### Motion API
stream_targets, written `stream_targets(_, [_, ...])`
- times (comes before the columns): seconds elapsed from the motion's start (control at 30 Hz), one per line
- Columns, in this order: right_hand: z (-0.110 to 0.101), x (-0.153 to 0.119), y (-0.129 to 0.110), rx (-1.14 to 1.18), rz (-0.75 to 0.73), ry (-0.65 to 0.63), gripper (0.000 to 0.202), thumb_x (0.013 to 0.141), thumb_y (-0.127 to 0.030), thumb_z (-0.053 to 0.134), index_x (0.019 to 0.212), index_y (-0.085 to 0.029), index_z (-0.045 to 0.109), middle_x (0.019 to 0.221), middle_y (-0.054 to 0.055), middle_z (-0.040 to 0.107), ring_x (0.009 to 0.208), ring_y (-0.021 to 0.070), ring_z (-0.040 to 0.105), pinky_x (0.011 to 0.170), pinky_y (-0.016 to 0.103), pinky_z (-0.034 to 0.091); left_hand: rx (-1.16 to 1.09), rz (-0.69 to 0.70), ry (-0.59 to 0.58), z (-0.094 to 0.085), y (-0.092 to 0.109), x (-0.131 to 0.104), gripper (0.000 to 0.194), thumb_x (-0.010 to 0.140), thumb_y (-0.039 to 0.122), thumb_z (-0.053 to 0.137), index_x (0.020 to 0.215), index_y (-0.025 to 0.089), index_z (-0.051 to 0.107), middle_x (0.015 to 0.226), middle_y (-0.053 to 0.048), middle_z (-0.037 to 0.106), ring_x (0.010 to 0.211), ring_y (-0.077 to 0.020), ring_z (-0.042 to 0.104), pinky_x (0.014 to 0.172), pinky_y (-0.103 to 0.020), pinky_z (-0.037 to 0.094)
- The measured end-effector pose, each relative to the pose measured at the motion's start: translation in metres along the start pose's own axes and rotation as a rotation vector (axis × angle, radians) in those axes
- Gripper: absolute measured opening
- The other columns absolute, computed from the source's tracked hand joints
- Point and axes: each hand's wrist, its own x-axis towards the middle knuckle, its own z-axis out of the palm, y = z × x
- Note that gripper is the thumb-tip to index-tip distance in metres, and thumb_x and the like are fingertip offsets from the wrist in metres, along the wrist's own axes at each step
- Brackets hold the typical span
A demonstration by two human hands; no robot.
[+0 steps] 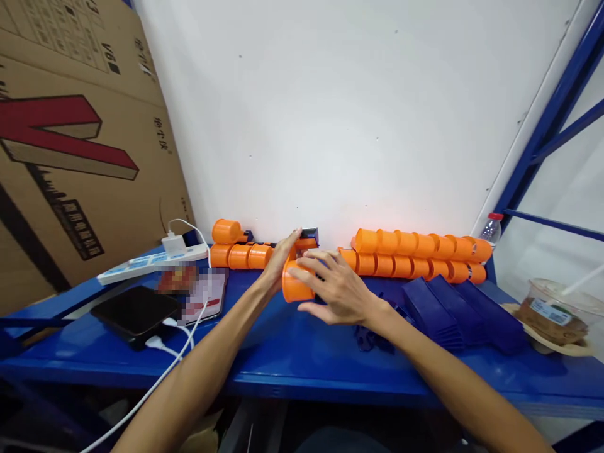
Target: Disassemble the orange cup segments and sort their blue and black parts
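An orange cup (296, 286) with its round end toward me is held just above the blue shelf. My left hand (280, 259) is closed along its far left side, and most of those fingers are hidden. From the right, my right hand (337, 286) curves over the same cup, fingers on top and thumb low. A dark part shows between the cup and the right palm. Past my left fingertips is a dark blue piece (310, 235) with orange below it. Orange cups (240, 256) line the wall on the left, one with a dark handle lying on top.
Two stacked rows of orange cups (396, 264) run along the wall at right. Dark blue panels (438, 314) lie in front. A drink cup (554, 308) and a bottle (492, 229) stand far right. Left are a power strip (151, 263), a black box (135, 313), a cable and a carton (85, 157).
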Motion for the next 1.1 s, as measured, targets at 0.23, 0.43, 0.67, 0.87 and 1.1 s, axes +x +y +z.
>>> stream_targets(0.23, [0.003,-0.015,0.033,-0.088,0.479,0.192,0.028,0.105,-0.043,0.053,0.105,-0.018,0.067,0.099,0.014,0.072,0.097,0.0291,0.065,0.085,0.042,0.053,-0.014,-0.308,-0.262,0.013,-0.015,-0.013,0.055,0.089,0.069,0.062,0.066,0.02,0.053,0.053,0.0,0.048,0.044,-0.0107,0.042,0.043,-0.025,0.036])
stream_targets(0.43, [0.013,-0.016,0.038,-0.345,0.453,-0.13,0.032,0.109,-0.037,0.046,0.108,-0.014,0.067,0.097,0.016,0.072,0.099,0.0283,0.063,0.074,0.035,0.048,0.164,-0.108,-0.19,0.02,-0.036,-0.018,0.059,0.085,0.075,0.064,0.068,0.022,0.045,0.049,0.006,0.037,0.043,-0.0089,0.035,0.043,-0.022,0.03])
stream_targets(0.67, [0.005,-0.015,0.05,-0.381,0.268,-0.257,0.035,0.11,-0.03,0.038,0.101,-0.01,0.066,0.089,0.016,0.07,0.089,0.0272,0.061,0.072,0.035,0.046,0.137,-0.353,-0.345,0.016,-0.018,-0.012,0.049,0.09,0.06,0.065,0.069,0.021,0.045,0.045,0.007,0.033,0.037,-0.0081,0.03,0.038,-0.02,0.028])
stream_targets(0.87, [-0.009,-0.01,0.048,-0.346,0.298,-0.343,0.036,0.11,-0.028,0.036,0.103,-0.008,0.066,0.094,0.018,0.072,0.089,0.0273,0.063,0.075,0.036,0.047,0.062,-0.476,-0.332,0.024,-0.018,-0.01,0.044,0.101,0.049,0.047,0.067,0.022,0.044,0.043,0.005,0.032,0.034,-0.0085,0.028,0.035,-0.019,0.026])
stream_targets(1.1, [-0.037,-0.029,0.076,-0.016,0.555,-0.009,0.035,0.107,-0.021,0.035,0.089,-0.016,0.064,0.074,0.004,0.065,0.064,0.0152,0.054,0.065,0.029,0.04,-0.017,-0.597,-0.267,0.006,0.004,-0.003,0.044,0.103,0.046,0.04,0.074,0.018,0.057,0.044,0.003,0.033,0.035,-0.0116,0.037,0.037,-0.021,0.037])
